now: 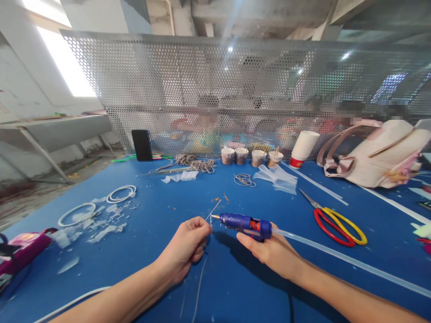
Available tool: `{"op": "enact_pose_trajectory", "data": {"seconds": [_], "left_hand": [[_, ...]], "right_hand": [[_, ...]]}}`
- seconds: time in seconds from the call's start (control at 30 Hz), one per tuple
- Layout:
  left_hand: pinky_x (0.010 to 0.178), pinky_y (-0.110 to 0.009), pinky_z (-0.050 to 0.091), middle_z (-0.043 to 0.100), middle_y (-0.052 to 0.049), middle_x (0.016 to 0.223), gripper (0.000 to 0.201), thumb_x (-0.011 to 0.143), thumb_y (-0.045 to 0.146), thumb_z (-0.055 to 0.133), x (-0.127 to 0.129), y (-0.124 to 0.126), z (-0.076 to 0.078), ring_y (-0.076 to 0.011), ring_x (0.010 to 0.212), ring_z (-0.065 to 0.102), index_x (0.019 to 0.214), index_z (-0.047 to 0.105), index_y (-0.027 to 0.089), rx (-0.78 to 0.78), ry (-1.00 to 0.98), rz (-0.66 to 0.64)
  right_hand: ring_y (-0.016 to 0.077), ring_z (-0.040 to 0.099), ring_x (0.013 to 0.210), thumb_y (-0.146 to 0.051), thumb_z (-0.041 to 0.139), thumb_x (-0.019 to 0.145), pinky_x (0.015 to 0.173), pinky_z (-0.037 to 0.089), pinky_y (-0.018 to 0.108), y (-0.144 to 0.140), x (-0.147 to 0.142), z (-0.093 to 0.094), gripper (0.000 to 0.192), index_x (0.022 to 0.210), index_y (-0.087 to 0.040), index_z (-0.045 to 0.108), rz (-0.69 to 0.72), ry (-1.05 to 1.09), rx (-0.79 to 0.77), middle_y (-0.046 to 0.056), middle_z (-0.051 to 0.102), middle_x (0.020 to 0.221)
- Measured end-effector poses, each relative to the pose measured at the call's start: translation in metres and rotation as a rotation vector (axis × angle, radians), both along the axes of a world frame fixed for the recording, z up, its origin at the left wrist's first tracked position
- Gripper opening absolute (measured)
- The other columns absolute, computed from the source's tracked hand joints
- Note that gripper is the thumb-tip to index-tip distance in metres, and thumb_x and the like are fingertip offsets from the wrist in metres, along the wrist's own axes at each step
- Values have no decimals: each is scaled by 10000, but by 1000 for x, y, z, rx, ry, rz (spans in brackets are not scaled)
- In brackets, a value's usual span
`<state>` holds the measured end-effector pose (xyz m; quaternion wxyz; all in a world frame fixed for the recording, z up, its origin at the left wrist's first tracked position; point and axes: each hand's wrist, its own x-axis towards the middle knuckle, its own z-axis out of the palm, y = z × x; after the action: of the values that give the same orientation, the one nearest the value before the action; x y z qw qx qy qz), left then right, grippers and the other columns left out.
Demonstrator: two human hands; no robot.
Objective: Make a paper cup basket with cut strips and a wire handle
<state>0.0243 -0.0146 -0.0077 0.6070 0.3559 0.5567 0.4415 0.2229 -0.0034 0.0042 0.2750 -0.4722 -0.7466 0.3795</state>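
My right hand (pixel 269 250) grips a blue hot glue gun (pixel 245 224) with a long clear glue stick (pixel 336 258) trailing out its back. Its nozzle points left, almost touching a thin pale wire (pixel 211 212) that my left hand (pixel 186 246) pinches between thumb and fingers. The wire's tail hangs down below my left hand toward the blue table (pixel 151 269). Both hands hover just above the table near its front middle.
Red and yellow scissors (pixel 336 224) lie to the right. White rings (pixel 121 194) and plastic scraps lie at the left. Small cups (pixel 251 157), a stack of paper cups (pixel 303 148), a black phone (pixel 142 145) and a pink bag (pixel 377 154) line the back. People sit behind a perforated metal screen (pixel 235 89).
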Motion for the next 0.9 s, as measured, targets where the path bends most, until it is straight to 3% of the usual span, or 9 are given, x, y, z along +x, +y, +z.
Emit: {"op": "enact_pose_trajectory", "data": {"seconds": [0.27, 0.43, 0.67, 0.9], "left_hand": [[323, -170, 100, 309, 133, 389, 213, 604, 281, 617, 0, 0, 1, -8, 315, 162, 616, 415, 213, 18, -5, -7], [329, -167, 101, 302, 134, 394, 184, 607, 257, 605, 1, -1, 2, -9, 316, 166, 619, 428, 209, 24, 6, -3], [323, -165, 104, 323, 129, 380, 171, 596, 245, 603, 1, 0, 2, -9, 302, 167, 611, 437, 208, 19, 5, 6], [319, -154, 130, 334, 125, 392, 134, 598, 215, 599, 2, 0, 2, -7, 305, 180, 612, 466, 196, 37, 20, -3]], "right_hand": [[76, 318, 419, -416, 496, 823, 415, 266, 213, -2, 2, 0, 348, 562, -207, 399, 95, -5, -46, -67, 348, 437], [81, 337, 411, -432, 461, 845, 413, 277, 217, 1, 1, 2, 385, 544, -213, 363, 42, -30, -26, -62, 353, 424], [98, 396, 443, -424, 489, 835, 444, 316, 225, 0, 4, 3, 341, 571, -211, 453, 102, -21, -44, -53, 428, 446], [94, 364, 412, -467, 482, 828, 427, 291, 234, 3, 2, 2, 392, 537, -217, 404, 11, -38, -127, -59, 375, 434]]}}
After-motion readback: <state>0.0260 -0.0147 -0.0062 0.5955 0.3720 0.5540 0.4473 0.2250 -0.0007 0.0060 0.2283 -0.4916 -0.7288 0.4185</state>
